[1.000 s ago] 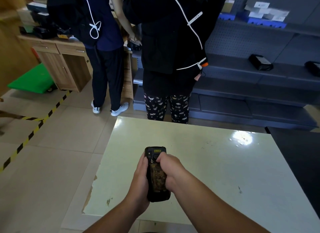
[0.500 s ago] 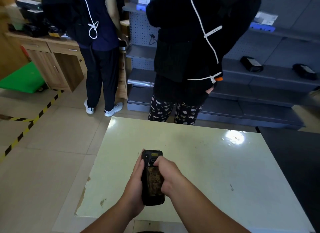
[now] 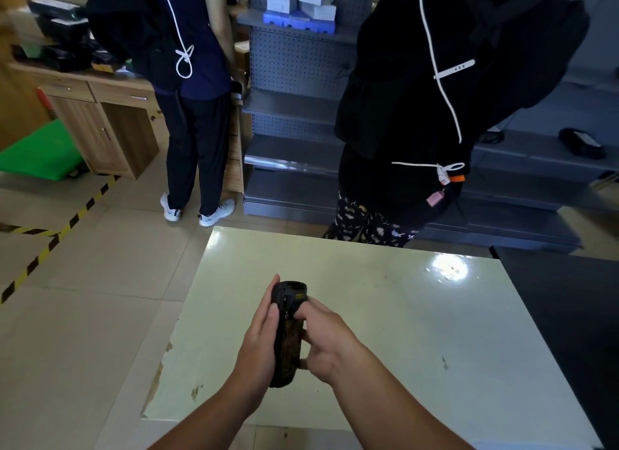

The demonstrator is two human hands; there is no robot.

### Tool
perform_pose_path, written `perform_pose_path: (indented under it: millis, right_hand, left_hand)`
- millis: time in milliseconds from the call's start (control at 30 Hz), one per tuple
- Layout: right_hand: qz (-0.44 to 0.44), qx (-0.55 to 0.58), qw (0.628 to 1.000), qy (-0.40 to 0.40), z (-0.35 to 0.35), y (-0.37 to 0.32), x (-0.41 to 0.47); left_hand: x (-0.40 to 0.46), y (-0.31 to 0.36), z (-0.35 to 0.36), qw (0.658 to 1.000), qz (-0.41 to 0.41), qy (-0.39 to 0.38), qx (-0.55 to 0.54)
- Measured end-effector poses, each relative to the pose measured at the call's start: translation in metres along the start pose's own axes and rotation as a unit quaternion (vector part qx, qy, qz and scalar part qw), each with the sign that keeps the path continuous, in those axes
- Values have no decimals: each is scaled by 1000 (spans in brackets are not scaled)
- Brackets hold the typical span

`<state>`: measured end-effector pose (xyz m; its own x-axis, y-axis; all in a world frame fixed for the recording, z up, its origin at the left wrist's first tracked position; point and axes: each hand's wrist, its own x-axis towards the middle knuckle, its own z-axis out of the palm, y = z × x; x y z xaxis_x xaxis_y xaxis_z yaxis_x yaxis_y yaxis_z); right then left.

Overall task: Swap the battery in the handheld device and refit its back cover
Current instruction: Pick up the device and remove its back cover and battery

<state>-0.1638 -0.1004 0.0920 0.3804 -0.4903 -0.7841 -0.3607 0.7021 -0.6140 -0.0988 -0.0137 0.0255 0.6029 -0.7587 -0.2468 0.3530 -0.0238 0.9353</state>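
Head view: a black, oblong device (image 3: 287,332) with a worn, mottled back sits above a glossy pale worktop (image 3: 402,332); left hand (image 3: 259,342) cradles it, right hand (image 3: 330,339) fingers (image 3: 306,312) curled, pressing its back.

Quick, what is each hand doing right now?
Left hand: closed around the handheld device, holding it above the table.
Right hand: gripping the same device, fingertips pressing its back.

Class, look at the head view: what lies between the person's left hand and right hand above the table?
In the head view, the handheld device lies between the left hand and the right hand, touching both above the table.
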Motion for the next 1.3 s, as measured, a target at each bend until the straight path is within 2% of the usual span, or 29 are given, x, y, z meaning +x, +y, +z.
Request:
perform_pose_path:
  millis: [133,367,433,500,533,600,700,733,833,867,967,1167,1233,1300]
  right_hand:
    - [-6,-6,1000,23,2,0,0]
    - [14,-8,998,63,7,-9,-2]
    - [-5,-11,997,74,10,-7,-2]
    - [-62,-35,990,124,14,-3,1]
    - [-109,-91,976,165,16,-1,2]
    - [-197,-232,925,230,17,1,0]
    - [-308,-340,867,195,16,8,-12]
    - [-337,-390,837,185,15,13,-16]
    - [-438,-550,684,195,11,28,-25]
    - [-446,-580,655,189,11,31,-28]
    - [-410,-635,632,172,10,35,-30]
    - [-382,-630,651,181,8,40,-24]
    - [-393,-614,657,192,5,42,-23]
    - [-426,-593,652,205,4,41,-23]
  left_hand:
    - [-2,-3,0,1000,8,-1,-12]
    - [-7,-6,4,998,-38,12,-39]
    - [-6,-6,4,994,-71,9,-81]
    - [-3,-6,3,987,-102,10,-121]
    - [-2,-5,3,984,-114,8,-137]
    - [-2,-3,5,977,-135,-1,-164]
    - [1,0,3,969,-162,-13,-188]
    - [2,1,3,964,-176,-14,-199]
    - [8,7,0,955,-188,-19,-229]
    - [11,9,0,958,-171,-26,-230]
    - [11,15,-1,968,-121,-45,-215]
    - [10,-3,0,975,-81,-19,-206]
    - [11,-6,0,975,-74,-6,-209]
    - [13,-6,2,978,-71,-30,-195]
